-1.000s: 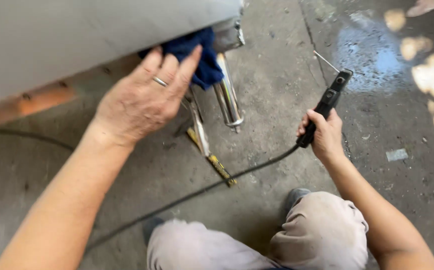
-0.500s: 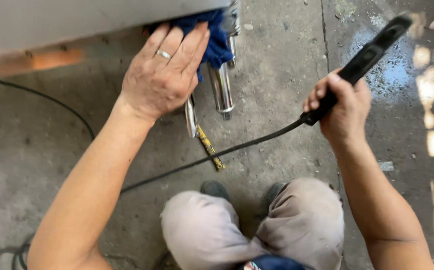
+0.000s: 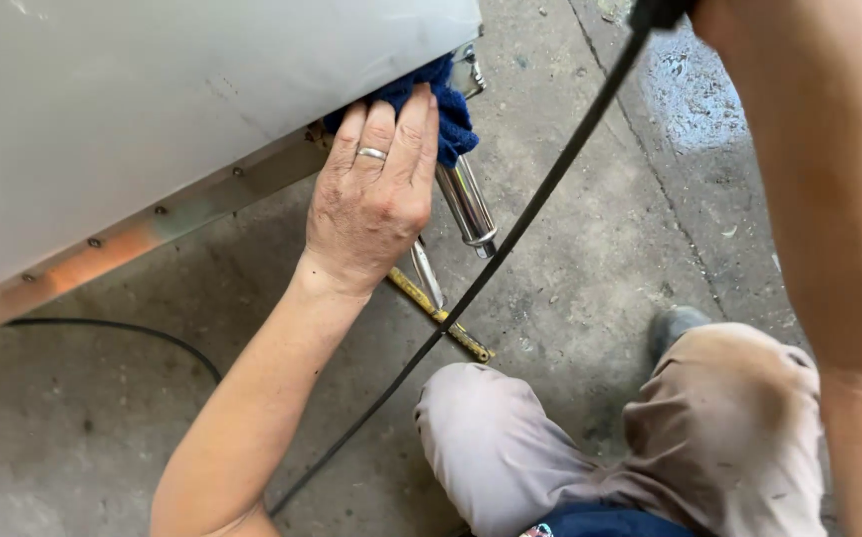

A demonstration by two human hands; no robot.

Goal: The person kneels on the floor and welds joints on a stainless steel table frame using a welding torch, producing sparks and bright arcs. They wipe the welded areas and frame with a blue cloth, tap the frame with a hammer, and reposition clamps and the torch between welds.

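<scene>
Across the upper left of the frame, one grey metal panel (image 3: 153, 109) slopes down over the concrete floor (image 3: 590, 298). Left hand (image 3: 371, 204), fingers close together and flat, presses one blue cloth (image 3: 446, 109) against the panel's lower edge, upper centre. The cloth looks soft, light and easily bunched; best gripped as a wad under the palm. Below it, one chrome cylinder (image 3: 466, 204), likely smooth and slippery. One black cable (image 3: 511, 239) runs diagonally toward the right hand, which is out of view. One yellow-handled tool (image 3: 446, 323) lies on the floor.
</scene>
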